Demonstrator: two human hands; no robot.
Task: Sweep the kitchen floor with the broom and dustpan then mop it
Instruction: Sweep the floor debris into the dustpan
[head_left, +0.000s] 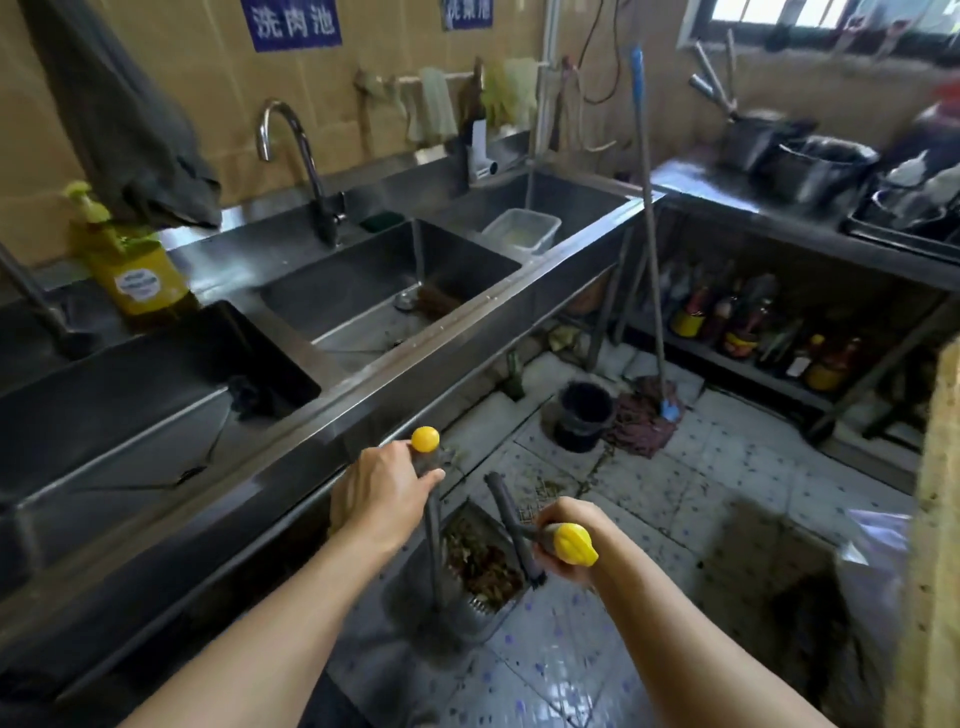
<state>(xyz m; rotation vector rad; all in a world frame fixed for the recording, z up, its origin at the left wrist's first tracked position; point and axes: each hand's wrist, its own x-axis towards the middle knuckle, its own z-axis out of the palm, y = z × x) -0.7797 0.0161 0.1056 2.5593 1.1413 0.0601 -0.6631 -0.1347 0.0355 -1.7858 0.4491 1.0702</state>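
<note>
My left hand (384, 493) grips the grey upright handle with a yellow round cap (425, 439); it leads down to the dustpan (467, 597) on the tiled floor beside the sink counter. The pan holds brown scraps and leaves. My right hand (566, 540) grips the broom's yellow-ended handle (574, 543), and the dark broom shaft (511, 525) slants down across the pan's mouth. More debris (540, 493) lies on the tiles just beyond the pan. A mop (649, 291) with a blue-tipped pole leans against the counter at the far corner, its rag head on the floor.
A long steel sink counter (395, 364) runs along my left. A black bucket (584, 415) stands on the floor by the mop. Steel shelves with bottles (753, 322) fill the right wall. A bag-lined bin (810, 613) sits at the near right.
</note>
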